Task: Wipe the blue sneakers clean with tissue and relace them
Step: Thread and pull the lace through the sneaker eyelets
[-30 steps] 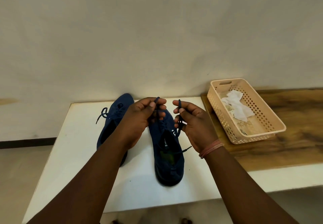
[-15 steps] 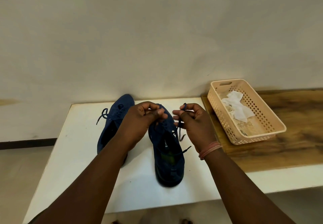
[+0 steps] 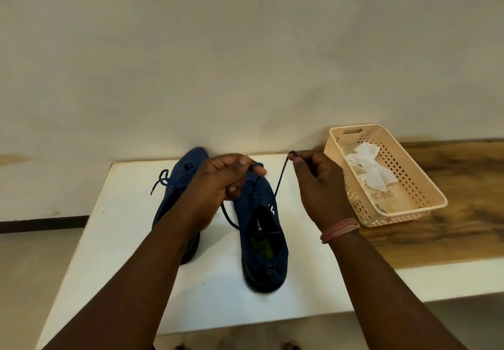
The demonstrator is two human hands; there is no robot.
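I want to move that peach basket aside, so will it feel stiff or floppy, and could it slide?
The peach basket is probably light: perforated walls, holding only crumpled tissue. It looks rigid, its rim keeping a straight shape. On the smooth wooden counter it would likely slide, not tip.

We see both our forearms bare from the bottom edge of the view up to the hands — no sleeves, no gloves, no watch. Our right hand (image 3: 317,186) carries the only thing we wear: a bundle of thin pinkish-red thread bands (image 3: 339,229) wound round the wrist, several strands lying side by side. Our left hand (image 3: 218,183) and its wrist are bare — no ring shows on any finger we can see.
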